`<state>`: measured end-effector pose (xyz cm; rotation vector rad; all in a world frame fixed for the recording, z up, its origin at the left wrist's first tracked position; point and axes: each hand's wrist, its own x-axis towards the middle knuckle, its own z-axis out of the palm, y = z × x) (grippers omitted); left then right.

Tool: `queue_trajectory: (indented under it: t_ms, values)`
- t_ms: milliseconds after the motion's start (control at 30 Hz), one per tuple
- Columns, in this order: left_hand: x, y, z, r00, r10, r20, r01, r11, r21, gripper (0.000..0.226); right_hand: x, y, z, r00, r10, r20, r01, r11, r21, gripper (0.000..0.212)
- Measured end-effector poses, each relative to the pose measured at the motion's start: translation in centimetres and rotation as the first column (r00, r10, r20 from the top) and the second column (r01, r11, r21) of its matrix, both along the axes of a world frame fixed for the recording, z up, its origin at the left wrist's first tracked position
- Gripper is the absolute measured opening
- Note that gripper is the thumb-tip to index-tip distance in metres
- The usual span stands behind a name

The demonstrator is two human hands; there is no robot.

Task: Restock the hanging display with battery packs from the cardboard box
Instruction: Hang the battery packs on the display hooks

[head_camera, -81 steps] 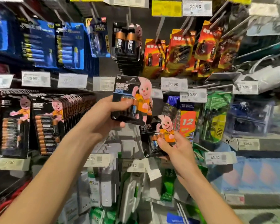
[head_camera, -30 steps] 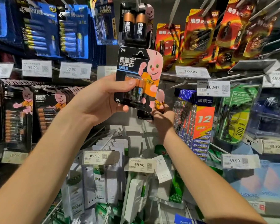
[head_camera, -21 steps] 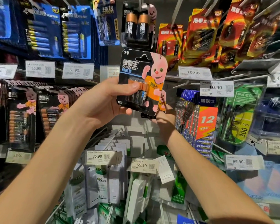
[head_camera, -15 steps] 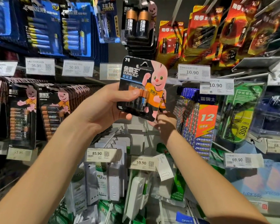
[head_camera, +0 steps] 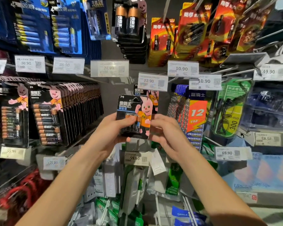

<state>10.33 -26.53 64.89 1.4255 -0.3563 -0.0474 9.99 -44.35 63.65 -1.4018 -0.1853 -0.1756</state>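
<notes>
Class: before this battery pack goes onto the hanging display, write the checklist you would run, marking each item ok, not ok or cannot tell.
Left hand grips the battery pack: ok.
Pack upright, front facing out: ok.
Matching hung pack under the 22.90 tag marks the right spot: ok.
Pack raised to that height: not ok, it sits below the tag.
Right hand holding the pack's edge: cannot tell.

battery pack (head_camera: 134, 118): glossy printed card, clear plastic blister over the cells, pretty shiny
price tag (head_camera: 152, 81): matt paper behind a clear plastic sleeve
big batteries (head_camera: 127, 20): coppery metallic sheen under clear plastic
hook (head_camera: 167, 6): smooth pale metal
glasses pack (head_camera: 227, 110): glossy see-through plastic over green card
</notes>
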Motion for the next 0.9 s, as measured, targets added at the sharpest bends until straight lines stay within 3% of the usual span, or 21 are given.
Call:
queue_trajectory:
  t_ms: [133, 233, 367, 500, 667, 900]
  values:
    - [-0.2, -1.6, -0.5, 0.999, 0.048, 0.007, -0.048, 0.999, -0.015, 0.019, -1.5, 0.2, -0.7, 0.995, 0.087, 0.057, -0.089, 0.996, 0.025, 0.019]
    - [-0.3, -2.4, -0.3, 0.994, 0.065, 0.089, -0.074, 0.993, 0.097, 0.018, -1.7, 0.6, -1.1, 0.992, -0.023, 0.123, 0.026, 0.999, -0.026, 0.020]
    - [-0.7, -2.6, 1.4, 0.972, 0.012, 0.236, -0.064, 0.975, 0.213, 0.016, -1.5, 0.2, -1.3, 0.967, -0.176, 0.185, 0.165, 0.984, 0.073, 0.019]
    - [-1.3, -2.1, 4.1, 0.933, 0.028, 0.359, -0.093, 0.982, 0.166, 0.031, -1.5, -0.7, -1.5, 0.945, -0.275, 0.176, 0.259, 0.960, 0.104, 0.016]
    - [-1.0, -1.5, 5.9, 0.887, 0.105, 0.449, -0.147, 0.987, 0.059, 0.046, -1.3, -0.5, -1.7, 0.951, -0.270, 0.153, 0.270, 0.963, 0.022, 0.014]
    - [-0.1, -1.6, 6.4, 0.836, 0.153, 0.527, -0.215, 0.975, 0.058, 0.050, -0.8, 0.6, 0.2, 0.938, -0.228, 0.260, 0.253, 0.965, -0.069, 0.015]
